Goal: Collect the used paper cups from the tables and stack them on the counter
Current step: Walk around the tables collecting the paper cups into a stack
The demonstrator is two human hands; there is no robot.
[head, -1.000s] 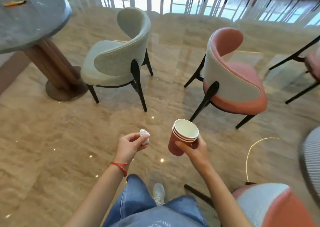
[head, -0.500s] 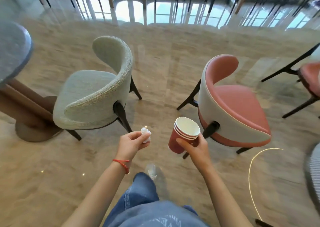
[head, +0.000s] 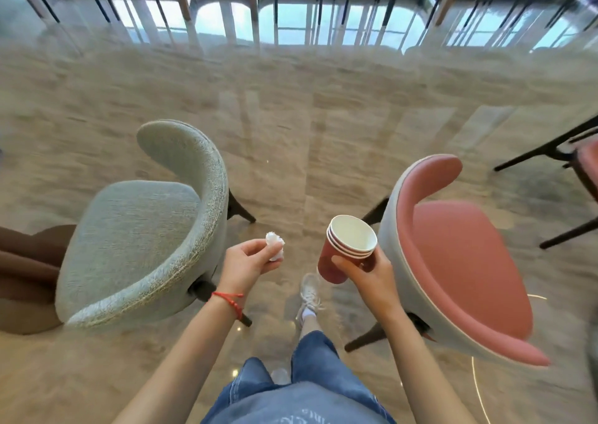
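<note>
Seen from above, looking down at two bare forearms held out over a glossy beige marble floor [head: 291, 106]. Right hand [head: 369, 273] wrapped around a stack of red paper cups [head: 346, 249], nested, white inside, tilted slightly toward the left hand, thumb across the front of the stack. Left hand [head: 246, 261] closed on a small crumpled white tissue [head: 275, 245], pinched between thumb and fingertips, a red string bracelet [head: 228, 297] at the wrist. Cups and tissue near each other, not touching. Just left of the left hand, a pale green upholstered chair [head: 139, 229]. Just right of the right hand, a pink and white chair [head: 453, 261]. Below and between the hands, blue jeans [head: 310, 378] and one white sneaker [head: 309, 289] stepping forward. Far beyond the hands, a railing of thin dark bars [head: 291, 6].
</note>
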